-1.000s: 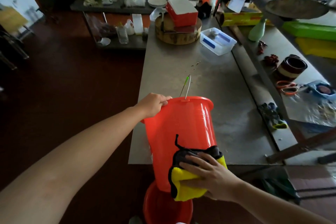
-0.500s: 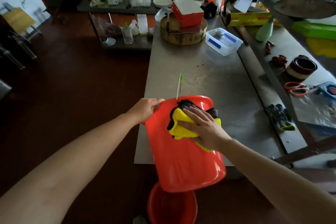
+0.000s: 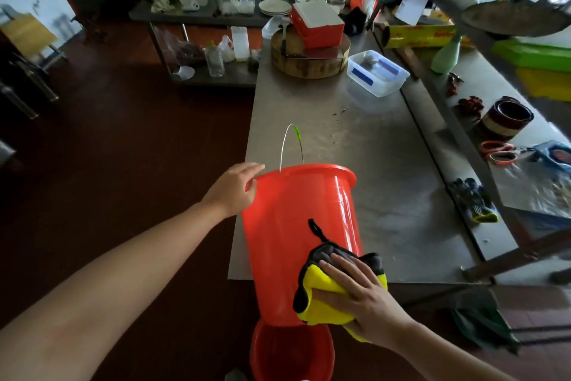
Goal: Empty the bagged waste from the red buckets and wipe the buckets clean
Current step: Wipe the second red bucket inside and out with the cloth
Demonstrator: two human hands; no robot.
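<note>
At the near edge of the steel table point(image 3: 370, 179), a tilted red bucket point(image 3: 293, 210) is being steadied at its rim by the left hand point(image 3: 231, 189), fingers straight, while a yellow cloth point(image 3: 315, 278), near the rim earlier, is being pressed low on its wall by the flat right hand point(image 3: 364, 297)

Glossy plastic bucket point(image 3: 296, 226), fleecy cloth point(image 3: 324, 294), brushed-metal table point(image 3: 386, 179).

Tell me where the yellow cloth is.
In the head view, the yellow cloth is low and right of centre, pressed by the right hand against the lower side of the tilted red bucket, above a second red bucket.
</note>
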